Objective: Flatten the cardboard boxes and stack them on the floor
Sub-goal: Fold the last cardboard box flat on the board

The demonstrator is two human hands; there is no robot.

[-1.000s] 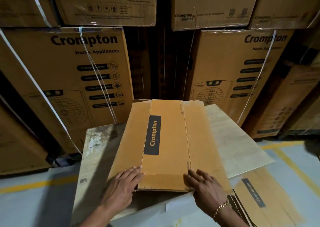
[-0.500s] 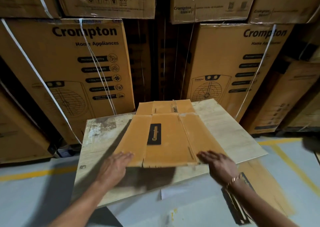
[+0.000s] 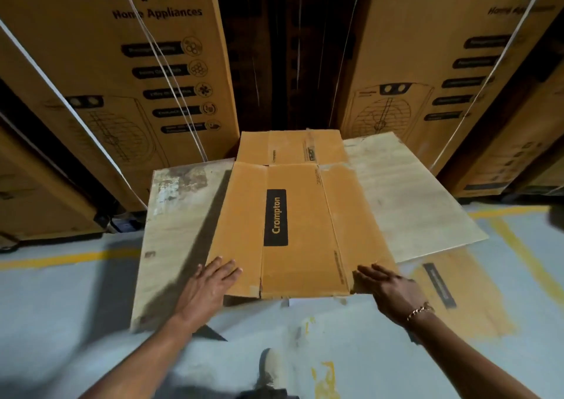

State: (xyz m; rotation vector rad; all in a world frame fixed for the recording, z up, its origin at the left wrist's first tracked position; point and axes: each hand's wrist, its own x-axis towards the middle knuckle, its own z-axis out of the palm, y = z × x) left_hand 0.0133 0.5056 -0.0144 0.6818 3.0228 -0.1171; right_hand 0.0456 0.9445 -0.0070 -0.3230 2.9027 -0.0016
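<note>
A flattened brown cardboard box [image 3: 305, 221] with a black Crompton label lies on a pale wooden board [image 3: 180, 234] in the middle of the view. My left hand [image 3: 210, 285] rests flat on the box's near left corner, fingers straight. My right hand [image 3: 387, 289], with a gold bracelet on the wrist, lies flat at the box's near right corner. Another flattened box [image 3: 457, 295] lies on the floor to the right, partly under the board.
Tall strapped Crompton appliance cartons [image 3: 128, 72] stand behind on the left and on the right as a second carton wall [image 3: 451, 72], with a dark gap between. The grey floor [image 3: 61, 307] has yellow lines. My shoe [image 3: 270, 368] shows at the bottom.
The box has dropped flat onto the board and spread open at its far flaps. Both hands have slid out to its near corners. The camera has tilted down and closer.
</note>
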